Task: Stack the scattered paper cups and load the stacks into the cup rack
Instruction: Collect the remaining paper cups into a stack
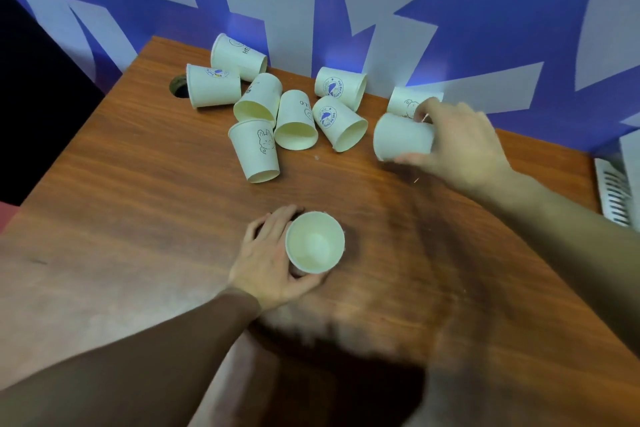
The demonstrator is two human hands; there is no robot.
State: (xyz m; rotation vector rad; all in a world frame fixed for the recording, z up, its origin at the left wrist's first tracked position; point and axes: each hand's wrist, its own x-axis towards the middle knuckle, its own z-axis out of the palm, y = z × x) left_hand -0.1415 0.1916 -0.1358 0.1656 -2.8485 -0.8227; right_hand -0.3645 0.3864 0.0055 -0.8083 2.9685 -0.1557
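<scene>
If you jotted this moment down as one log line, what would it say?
left hand: holds upright cup | right hand: grips lying cup | loose cups: scattered on table

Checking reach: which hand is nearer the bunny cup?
Left. The left hand, holding an upright cup, sits just below the bunny cup; the right hand is far across, gripping another cup.

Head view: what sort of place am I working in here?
Probably an office or staged indoor workspace, though that's a guess. The brown wood-grain desk has a round cable hole, it stands against a blue-and-white geometric patterned wall, and a white slatted vent-like panel sits at its right edge.
</scene>
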